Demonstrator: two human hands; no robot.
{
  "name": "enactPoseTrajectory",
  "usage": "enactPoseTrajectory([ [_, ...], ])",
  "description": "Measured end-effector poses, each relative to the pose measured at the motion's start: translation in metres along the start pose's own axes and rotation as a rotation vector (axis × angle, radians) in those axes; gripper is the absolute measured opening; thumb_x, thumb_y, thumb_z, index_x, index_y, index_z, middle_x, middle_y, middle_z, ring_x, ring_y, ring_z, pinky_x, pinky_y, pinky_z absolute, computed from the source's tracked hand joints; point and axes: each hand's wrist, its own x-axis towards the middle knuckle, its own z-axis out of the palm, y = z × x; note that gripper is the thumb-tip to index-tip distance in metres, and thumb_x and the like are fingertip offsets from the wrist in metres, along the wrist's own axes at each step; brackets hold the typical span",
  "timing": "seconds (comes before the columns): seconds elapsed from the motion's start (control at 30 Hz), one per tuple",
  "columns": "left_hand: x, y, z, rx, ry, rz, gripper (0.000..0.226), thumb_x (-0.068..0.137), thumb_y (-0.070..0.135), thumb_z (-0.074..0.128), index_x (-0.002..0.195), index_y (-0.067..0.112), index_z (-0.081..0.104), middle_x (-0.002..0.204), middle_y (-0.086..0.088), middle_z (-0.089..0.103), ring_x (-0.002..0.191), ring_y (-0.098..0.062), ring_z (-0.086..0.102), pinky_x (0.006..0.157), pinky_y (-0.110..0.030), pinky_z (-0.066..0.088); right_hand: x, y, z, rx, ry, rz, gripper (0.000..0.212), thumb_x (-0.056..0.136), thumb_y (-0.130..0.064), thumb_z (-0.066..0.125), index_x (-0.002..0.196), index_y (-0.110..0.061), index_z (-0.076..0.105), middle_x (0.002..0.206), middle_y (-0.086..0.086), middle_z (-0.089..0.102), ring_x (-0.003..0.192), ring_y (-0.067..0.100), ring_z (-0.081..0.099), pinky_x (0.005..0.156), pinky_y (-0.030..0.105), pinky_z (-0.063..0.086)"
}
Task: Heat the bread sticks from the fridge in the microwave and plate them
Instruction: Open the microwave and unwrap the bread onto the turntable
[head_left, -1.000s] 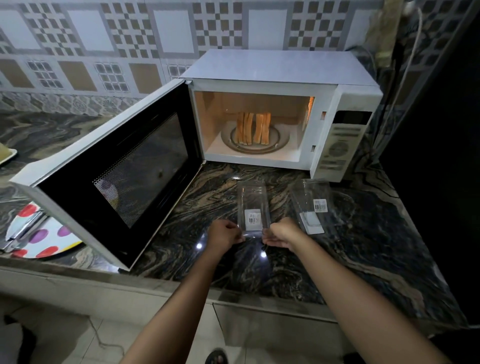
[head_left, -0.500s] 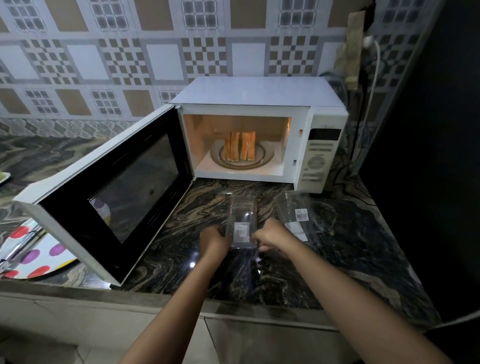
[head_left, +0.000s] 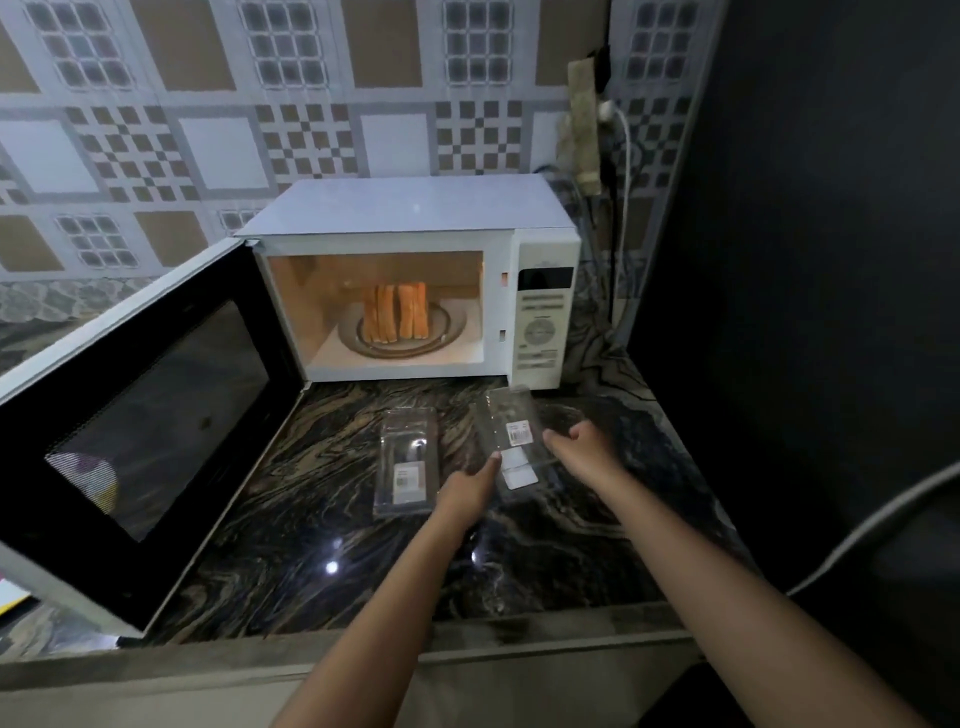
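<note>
Several orange bread sticks (head_left: 395, 312) lie on the glass turntable (head_left: 453, 335) inside the lit white microwave (head_left: 415, 208), whose door (head_left: 156, 415) hangs wide open to the left. Two empty clear plastic packages lie on the marble counter in front. The left package (head_left: 408, 460) rests alone. My left hand (head_left: 467, 491) touches the left edge of the right package (head_left: 514, 441) with its fingertips, and my right hand (head_left: 582, 447) is at that package's right edge. Both hands have their fingers spread and neither is closed around it.
A polka-dot plate (head_left: 93, 478) shows through the door's mesh window at the left. A socket with a white cord (head_left: 621, 156) hangs on the tiled wall behind the microwave. A dark surface (head_left: 831, 260) bounds the counter (head_left: 337, 545) on the right.
Both hands have let go of the left package, now lying on the counter, and moved right to the second package. The view has pulled back and tilted up.
</note>
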Motion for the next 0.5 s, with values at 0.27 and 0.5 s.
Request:
enactPoseTrajectory([
  [0.27, 0.012, -0.016, 0.023, -0.458, -0.094, -0.114, 0.016, 0.09, 0.013, 0.06, 0.081, 0.0, 0.057, 0.073, -0.013, 0.058, 0.061, -0.016, 0.061, 0.052, -0.017, 0.055, 0.006, 0.035, 0.012, 0.375, -0.199, 0.322, 0.019, 0.094, -0.012, 0.051, 0.078, -0.003, 0.053, 0.067, 0.007, 0.05, 0.056, 0.013, 0.047, 0.048, 0.016, 0.039],
  [0.5, 0.017, -0.023, 0.027, -0.463, -0.034, -0.108, 0.004, 0.088, -0.003, 0.056, 0.085, -0.002, 0.055, 0.068, -0.014, 0.058, 0.05, -0.011, 0.059, 0.047, -0.014, 0.053, 0.01, 0.042, 0.026, 0.372, -0.215, 0.337, 0.026, 0.093, -0.002, 0.048, 0.068, -0.004, 0.051, 0.065, 0.009, 0.054, 0.054, 0.011, 0.051, 0.044, 0.013, 0.041],
])
